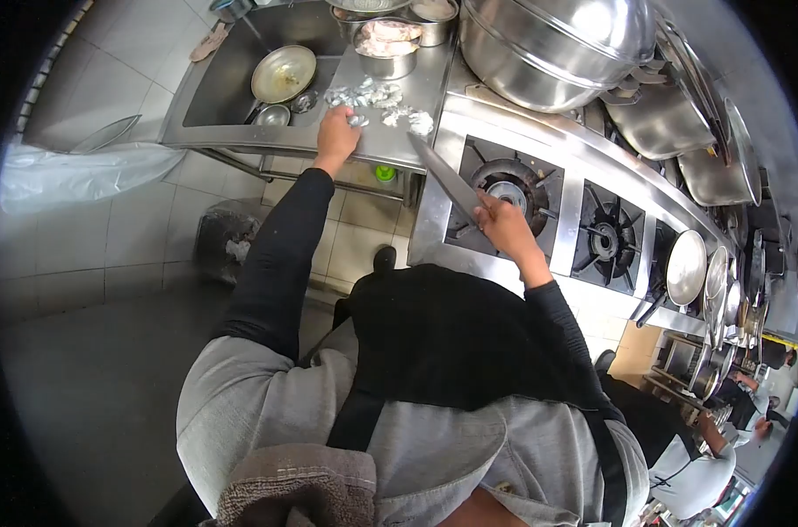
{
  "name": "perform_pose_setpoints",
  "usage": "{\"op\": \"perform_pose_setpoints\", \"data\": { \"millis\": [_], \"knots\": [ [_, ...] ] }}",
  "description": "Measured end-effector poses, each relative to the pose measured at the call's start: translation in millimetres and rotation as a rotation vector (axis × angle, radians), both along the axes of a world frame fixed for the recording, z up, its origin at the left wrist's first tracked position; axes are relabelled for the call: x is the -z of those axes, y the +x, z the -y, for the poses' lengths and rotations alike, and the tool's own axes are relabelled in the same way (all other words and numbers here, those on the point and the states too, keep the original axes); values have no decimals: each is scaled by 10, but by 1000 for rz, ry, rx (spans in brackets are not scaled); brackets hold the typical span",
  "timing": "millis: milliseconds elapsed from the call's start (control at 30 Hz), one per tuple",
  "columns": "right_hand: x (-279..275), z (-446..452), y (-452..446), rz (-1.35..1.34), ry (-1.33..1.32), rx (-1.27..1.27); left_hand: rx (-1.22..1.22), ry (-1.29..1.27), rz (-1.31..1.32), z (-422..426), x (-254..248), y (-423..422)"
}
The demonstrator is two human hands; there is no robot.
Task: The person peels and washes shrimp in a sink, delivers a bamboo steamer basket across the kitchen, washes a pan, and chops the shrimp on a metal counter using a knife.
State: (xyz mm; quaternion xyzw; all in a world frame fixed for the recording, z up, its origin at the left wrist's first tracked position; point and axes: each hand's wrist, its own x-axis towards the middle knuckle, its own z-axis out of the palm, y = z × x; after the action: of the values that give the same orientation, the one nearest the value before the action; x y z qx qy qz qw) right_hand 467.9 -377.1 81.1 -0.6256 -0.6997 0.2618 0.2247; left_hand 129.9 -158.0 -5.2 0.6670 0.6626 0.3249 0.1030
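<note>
My right hand (507,230) is wrapped round a large kitchen knife (444,178). Its broad blade points up and left, over the gap between the stove and the steel counter (386,145). At the counter's front edge is my left hand (337,139), fingers curled closed beside a small whitish-grey piece; what they grip, if anything, is too small to make out. Several more whitish-grey pieces (372,93) lie scattered on the steel just beyond that hand. Behind them stands a metal pot (387,65) holding pale pink meat (390,35).
To the left is a sink (201,110) with a frying pan (283,74) and a small bowl (273,115). Gas burners (507,195) and a big steel steamer pot (557,53) are on the right. A bin (223,237) stands below left. Other people (693,465) work at lower right.
</note>
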Motion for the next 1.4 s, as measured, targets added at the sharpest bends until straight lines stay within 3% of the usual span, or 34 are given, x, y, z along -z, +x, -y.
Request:
{"op": "perform_pose_setpoints", "data": {
  "millis": [33,133,200,500,633,733,900,933,1067,1133,1167,1200,1233,1267,1367,1400],
  "knots": [
    [32,104,16,-50,-61,71,-18,83,12,59,-67,87],
    [-59,336,58,-231,-320,294,227,214,-26,88,-175,342],
    [19,488,150,-297,-325,372,606,-32,121,88,-123,601],
    [29,942,391,-481,-378,518,576,260,-116,-66,309,953],
    [-47,780,336,-404,-293,351,665,142,-88,-86,288,701],
    [33,372,236,-238,-178,250,709,42,-33,114,-1,469],
    [23,-332,-129,59,-38,-48,545,-122,210,216,-28,338],
    [28,-403,-171,6,-152,-30,498,-142,290,190,-16,308],
    [261,-496,-161,82,-66,-69,376,-151,561,50,-327,16],
    [196,-490,-175,67,-118,-52,92,9,507,-213,-426,-303],
    [144,-482,-185,59,-135,-41,-195,-77,423,-313,-608,-479],
    [32,-451,-210,50,-136,-31,-294,-44,422,-593,-417,-829],
    [-33,-426,-235,41,-134,-24,-319,-116,285,-674,-465,-1044],
    [-18,-398,-232,30,-97,-2,-213,-28,116,-825,-147,-1335],
    [8,-311,-214,31,-18,6,-262,-260,-167,-821,-79,-1404],
    [-45,-289,-235,55,-12,-25,-179,-289,-119,-678,-146,-1181]
  ]
}}
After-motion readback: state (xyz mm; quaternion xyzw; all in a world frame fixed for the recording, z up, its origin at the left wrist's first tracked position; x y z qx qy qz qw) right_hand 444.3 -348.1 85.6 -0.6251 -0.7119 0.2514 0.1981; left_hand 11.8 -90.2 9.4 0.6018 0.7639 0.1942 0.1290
